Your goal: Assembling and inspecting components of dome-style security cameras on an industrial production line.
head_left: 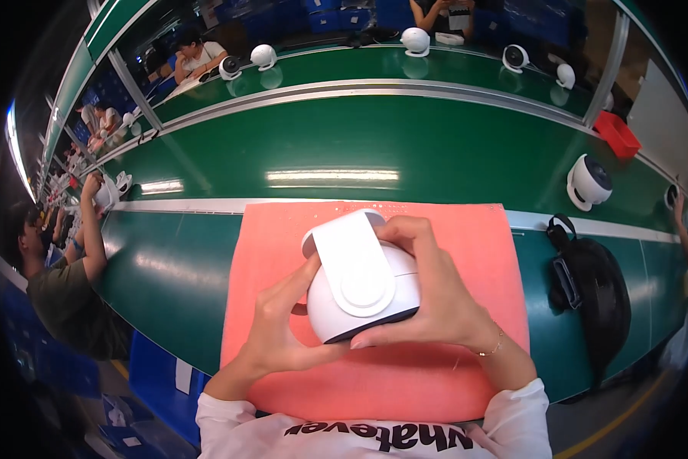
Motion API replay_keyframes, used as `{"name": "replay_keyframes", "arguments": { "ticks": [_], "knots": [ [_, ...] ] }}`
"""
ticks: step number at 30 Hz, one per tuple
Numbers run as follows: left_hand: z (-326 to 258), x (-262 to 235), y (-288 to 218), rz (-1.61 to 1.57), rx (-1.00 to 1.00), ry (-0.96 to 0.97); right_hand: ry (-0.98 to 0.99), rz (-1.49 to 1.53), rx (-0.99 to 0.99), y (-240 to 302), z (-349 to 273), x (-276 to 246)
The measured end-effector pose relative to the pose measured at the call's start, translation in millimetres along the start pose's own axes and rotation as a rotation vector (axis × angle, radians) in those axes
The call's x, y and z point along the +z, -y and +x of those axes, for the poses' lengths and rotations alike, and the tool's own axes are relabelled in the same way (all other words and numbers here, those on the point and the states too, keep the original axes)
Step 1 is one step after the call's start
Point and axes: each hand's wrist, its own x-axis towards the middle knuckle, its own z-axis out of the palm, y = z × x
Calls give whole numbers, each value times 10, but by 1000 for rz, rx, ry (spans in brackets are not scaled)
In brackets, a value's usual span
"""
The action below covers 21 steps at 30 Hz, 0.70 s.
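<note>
I see one white round fan (pixel 363 287) with a flat white stand arm folded across its top, held over one pink mat (pixel 374 375) on the green worktop (pixel 405 145); my left hand (pixel 279 329) cups its left side, fingers (pixel 302 277) curled against the shell; my right hand (pixel 435 294) wraps the right side, fingers (pixel 405 229) closed over the top edge and thumb under the dark rim; one black bag (pixel 600 294) lies right of the mat; one more white fan (pixel 588 182) stands just beyond it; I count four small fans (pixel 416 40) on the far belt; one red bin (pixel 618 134) sits at the right.
</note>
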Motion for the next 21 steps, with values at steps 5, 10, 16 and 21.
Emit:
{"name": "replay_keyframes", "arguments": {
  "ticks": [5,10,16,21],
  "knots": [
    [189,51,-9,-51,125,38,-155,-75,-201,-11,-35,-141],
    [450,46,431,-500,184,-29,-190,144,-156,-112,-41,-236],
    [765,782,355,-1198,-230,-568,-412,-37,-118,-367,83,55],
    [997,852,463,-1209,-99,-561,-416,-33,-110,-406,135,-26]
  ]
}}
